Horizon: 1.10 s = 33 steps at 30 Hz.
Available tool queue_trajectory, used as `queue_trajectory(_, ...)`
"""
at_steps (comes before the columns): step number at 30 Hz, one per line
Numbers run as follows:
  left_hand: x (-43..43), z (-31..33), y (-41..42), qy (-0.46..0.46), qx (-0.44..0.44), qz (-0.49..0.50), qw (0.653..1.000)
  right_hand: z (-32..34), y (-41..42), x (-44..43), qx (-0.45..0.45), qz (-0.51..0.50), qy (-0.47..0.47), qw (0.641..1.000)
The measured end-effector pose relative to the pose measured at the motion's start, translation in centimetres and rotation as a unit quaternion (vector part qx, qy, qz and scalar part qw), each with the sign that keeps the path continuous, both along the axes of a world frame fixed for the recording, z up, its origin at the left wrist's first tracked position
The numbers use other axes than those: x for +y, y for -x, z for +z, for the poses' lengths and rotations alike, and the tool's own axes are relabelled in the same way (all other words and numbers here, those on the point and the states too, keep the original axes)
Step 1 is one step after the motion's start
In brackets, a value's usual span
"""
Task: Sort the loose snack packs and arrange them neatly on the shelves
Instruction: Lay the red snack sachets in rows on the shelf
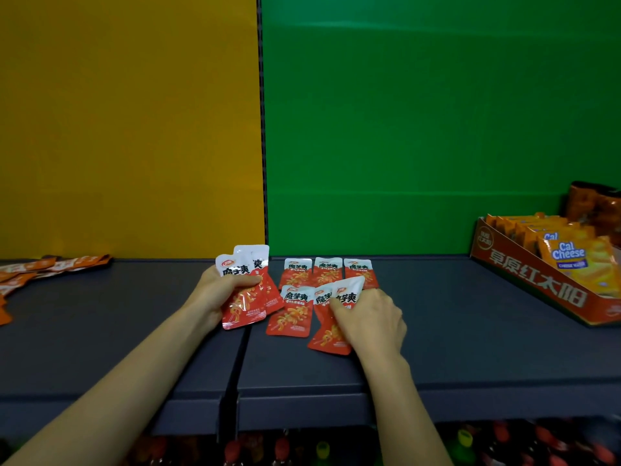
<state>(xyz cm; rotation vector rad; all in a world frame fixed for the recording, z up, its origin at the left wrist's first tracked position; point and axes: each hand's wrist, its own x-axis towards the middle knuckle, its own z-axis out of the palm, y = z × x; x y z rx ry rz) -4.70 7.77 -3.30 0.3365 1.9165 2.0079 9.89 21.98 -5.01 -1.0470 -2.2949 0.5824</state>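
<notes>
On the dark shelf (470,338), bare surface is lying open on both sides of the work: a wide stretch is running from the right hand (373,317) out to the orange display box (537,287) of Cal Cheese packs, and another from the left hand (215,290) out to the loose orange packs (40,270) at the far left. A seam (242,348) between two shelf boards is passing just under the left wrist, and the front edge (336,395) is sitting under both forearms.

The left hand is gripping a fan of packs (243,297), thumb across their faces and fingers curled behind, holding them upright above the seam. A back row of three packs (327,272) is lying flat near the green panel (437,129). In front of it one flat pack (292,311) is lying, and beside that the right hand's curled fingers are pressing on a tilted pack (349,292), which is overlapping another pack (327,331).
</notes>
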Motion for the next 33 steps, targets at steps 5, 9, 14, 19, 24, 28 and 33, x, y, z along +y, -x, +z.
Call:
queue_trajectory(5, 0.1, -0.1, 0.1, 0.007, 0.007, -0.005, 1.0, -0.3, -0.2, 0.5, -0.011, 0.007, -0.036, 0.999)
queue_trajectory(9, 0.1, -0.2, 0.2, 0.0, 0.005, -0.003, 1.0, 0.2, -0.4, 1.9, 0.037, 0.034, 0.09, 0.995)
queue_trajectory(14, 0.1, -0.1, 0.2, 0.004, 0.002, -0.007, 1.0, 1.0, -1.1, 5.4, 0.059, 0.072, 0.163, 0.982)
queue_trajectory(19, -0.1, 0.0, 0.2, 0.001, -0.005, -0.021, 1.0, 0.5, -0.8, 7.6, -0.039, 0.045, 0.116, 0.992)
queue_trajectory(24, -0.1, -0.1, 0.2, 0.013, -0.001, -0.03, 0.999, 0.3, -1.2, 5.8, -0.099, 0.011, -0.084, 0.991)
queue_trajectory(28, -0.1, -0.1, 0.3, 0.012, 0.002, -0.028, 1.0, 0.3, -2.5, 2.4, -0.022, 0.207, -0.145, 0.967)
queue_trajectory(33, -0.2, -0.2, 0.5, 0.005, 0.001, -0.026, 1.0, -0.4, -3.5, -0.1, -0.104, 0.314, -0.187, 0.925)
